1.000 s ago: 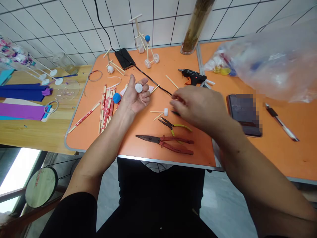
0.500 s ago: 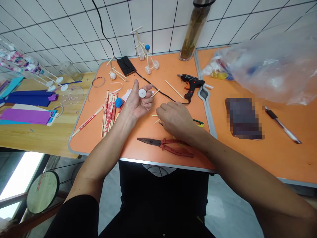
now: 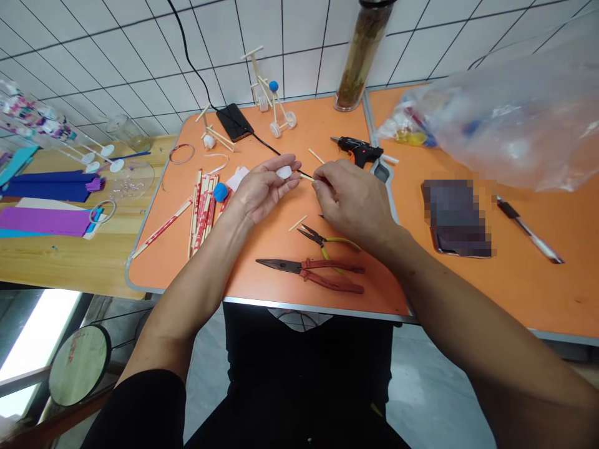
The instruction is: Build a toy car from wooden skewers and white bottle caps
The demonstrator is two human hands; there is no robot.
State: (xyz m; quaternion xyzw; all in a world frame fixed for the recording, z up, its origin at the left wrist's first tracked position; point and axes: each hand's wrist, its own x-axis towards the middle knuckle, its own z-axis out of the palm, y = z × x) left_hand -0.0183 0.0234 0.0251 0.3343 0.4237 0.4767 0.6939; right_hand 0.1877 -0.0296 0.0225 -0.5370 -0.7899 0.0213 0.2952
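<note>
My left hand (image 3: 259,190) pinches a small white wheel (image 3: 283,172) between thumb and fingers above the orange table (image 3: 262,243). My right hand (image 3: 350,199) holds a thin wooden stick (image 3: 307,178) whose free end points at the wheel, almost touching it. The two hands face each other over the middle of the table. Another short stick (image 3: 297,222) lies on the table just below them.
Red long-nose pliers (image 3: 318,274) and small yellow-handled cutters (image 3: 327,240) lie near the front edge. A black glue gun (image 3: 358,148) and its cable lie behind the hands. Chopsticks (image 3: 199,206), a blue ball (image 3: 219,191), a stick model (image 3: 271,100), a phone (image 3: 456,218) and a plastic bag (image 3: 505,125) surround them.
My right hand went down to the table, took up a stick and rose toward the left hand. My left hand closed its fingers round the white wheel and turned it toward the stick.
</note>
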